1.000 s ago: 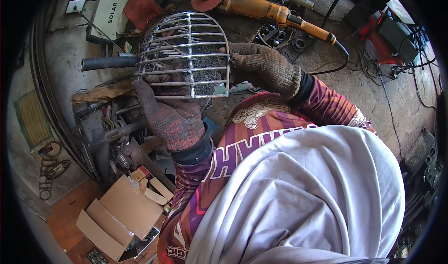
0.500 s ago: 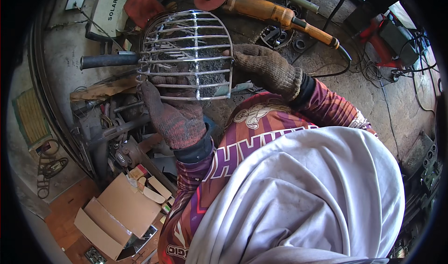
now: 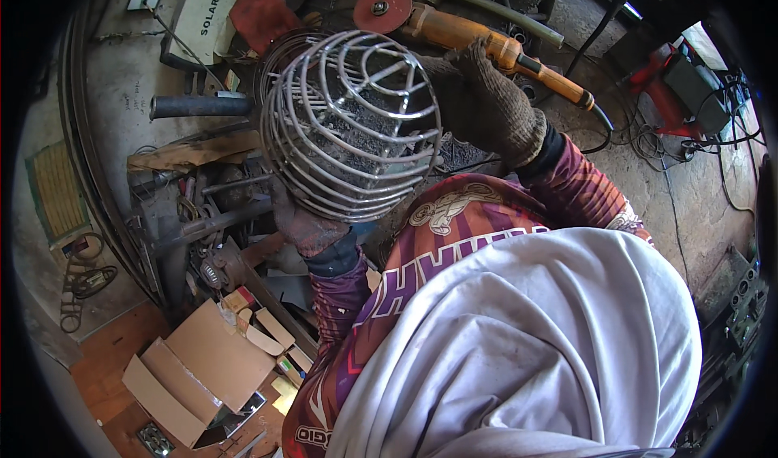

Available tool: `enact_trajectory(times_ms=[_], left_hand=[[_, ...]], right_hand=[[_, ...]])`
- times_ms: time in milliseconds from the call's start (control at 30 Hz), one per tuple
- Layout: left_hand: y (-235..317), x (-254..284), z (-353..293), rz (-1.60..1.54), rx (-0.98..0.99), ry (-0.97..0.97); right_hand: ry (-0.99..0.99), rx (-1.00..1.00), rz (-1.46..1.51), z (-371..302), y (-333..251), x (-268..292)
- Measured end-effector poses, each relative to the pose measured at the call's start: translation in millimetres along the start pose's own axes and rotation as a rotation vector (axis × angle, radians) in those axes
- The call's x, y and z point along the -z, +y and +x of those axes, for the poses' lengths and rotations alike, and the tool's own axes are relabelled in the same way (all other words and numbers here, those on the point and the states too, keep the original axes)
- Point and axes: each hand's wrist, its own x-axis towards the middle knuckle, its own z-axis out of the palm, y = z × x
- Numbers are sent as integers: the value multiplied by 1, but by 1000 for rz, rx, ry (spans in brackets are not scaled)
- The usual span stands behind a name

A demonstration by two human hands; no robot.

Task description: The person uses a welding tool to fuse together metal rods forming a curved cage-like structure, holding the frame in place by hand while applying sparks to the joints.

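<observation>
Place: a cluttered workshop with a concrete floor (image 3: 648, 191), scrap metal and tools lying all around.
Cage: one dome-shaped wire cage (image 3: 350, 122), made of bent steel rods, held up in the air in front of my chest, in the middle of the view.
Change: a second ago the cage showed me its side, with the bars running across; now it is tipped so that I look into its rounded top. I judge that I am turning it to check the joints.
Left hand: my left hand (image 3: 306, 223), in a worn knit glove, is closed on the near lower rim of the cage, mostly hidden behind the bars.
Right hand: my right hand (image 3: 485, 106), also gloved, is clamped on the right far edge of the cage.
Grinder: one orange angle grinder (image 3: 478, 41) with a red disc lies on the floor, far from me, just behind my right hand.
Boxes: one open cardboard box (image 3: 194, 369) lies near left, with some small packets beside it.
Pipe: one dark pipe (image 3: 198, 106) lies to the left of the cage.
</observation>
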Motion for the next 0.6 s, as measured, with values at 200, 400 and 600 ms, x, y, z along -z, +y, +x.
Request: enact_trajectory(times_ms=[200, 400, 600], left_hand=[[7, 14, 0, 17, 218, -7], [33, 22, 10, 526, 82, 58], [30, -11, 47, 639, -34, 334]], right_hand=[[113, 419, -1200, -4, -22, -8], [-2, 592, -2349, -20, -49, -26], [-246, -182, 17, -17, -4, -2]])
